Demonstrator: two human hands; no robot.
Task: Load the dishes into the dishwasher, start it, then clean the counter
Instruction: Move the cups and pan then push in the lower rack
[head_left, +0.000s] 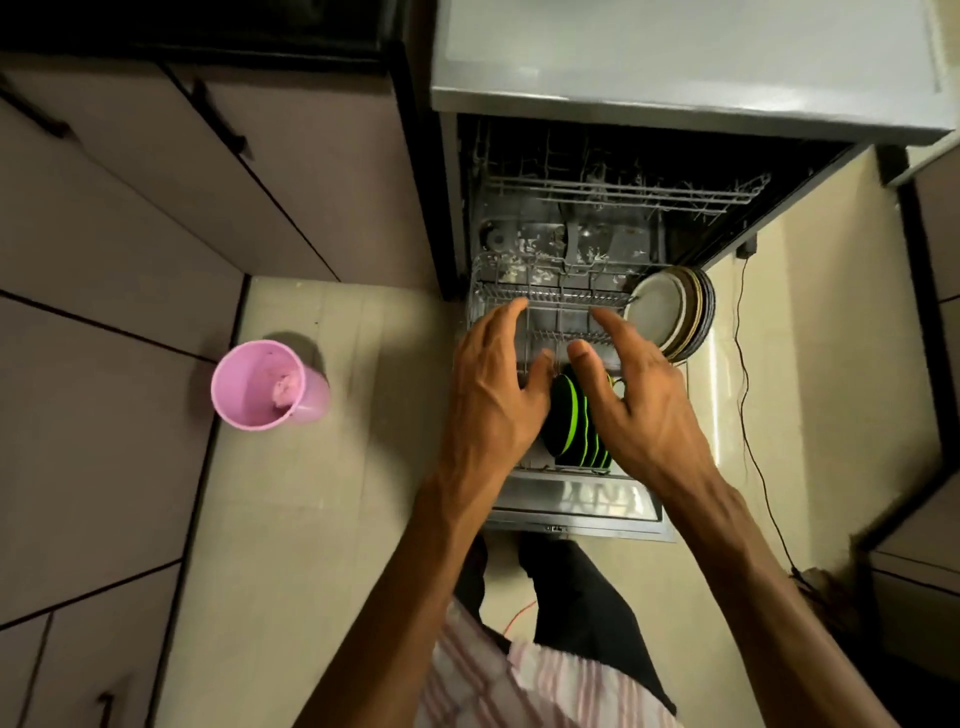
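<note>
Black plates (563, 415): green-rimmed, stood on edge in a row in the near part of the lower rack (550, 304), seen between the two hands.
Left hand (496, 384): fingers spread and relaxed, nothing gripped; held just left of the black plates, contact cannot be told.
Right hand (634, 382): fingers spread, nothing gripped; held over the right side of the row.
Lower rack: pulled out over the open door (576, 501); pale plates (670, 312) stacked on edge at its far right corner.
Upper rack (623, 189): contents unclear.
Floor (322, 493): pink cup (262, 384) stood left of the dishwasher, pink residue seen inside; black cable (748, 415) run along the right.
</note>
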